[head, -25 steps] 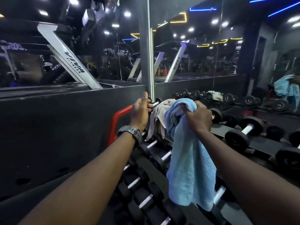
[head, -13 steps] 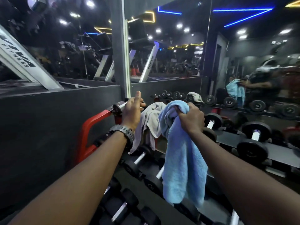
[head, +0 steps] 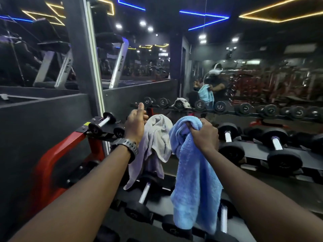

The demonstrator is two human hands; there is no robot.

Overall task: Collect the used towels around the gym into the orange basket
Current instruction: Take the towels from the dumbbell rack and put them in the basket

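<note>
Head view: the right hand (head: 203, 132) grips the blue towel (head: 194, 173) by a bunched top edge, fingers curled round the cloth, and the rest hangs free in front of the rack (head: 258, 151), its lower hem near the dumbbells on the lower tier. The left hand (head: 135, 124) is just beside the grey towel (head: 157, 137), thumb up; its fingers are turned away from the camera, so I cannot tell whether they are wide or closing on cloth. The grey towel is draped at the rack's left end, near the red frame (head: 57, 159), its tail drooping over a dumbbell (head: 146, 189) on the lower tier. A small dumbbell (head: 103, 122) sits at the top left corner of the rack, close to the left wrist. The mirror (head: 244, 70) behind repeats the towels. No orange basket is in view

Risks, as I judge them: lifting the grey towel could snag its tail on the dumbbell handle below and tug the weight loose. A wide reach could knock the small dumbbell off the corner. The blue towel's loose end might catch on a handle as the hand turns away, or slip from a 1-handed grip
</note>
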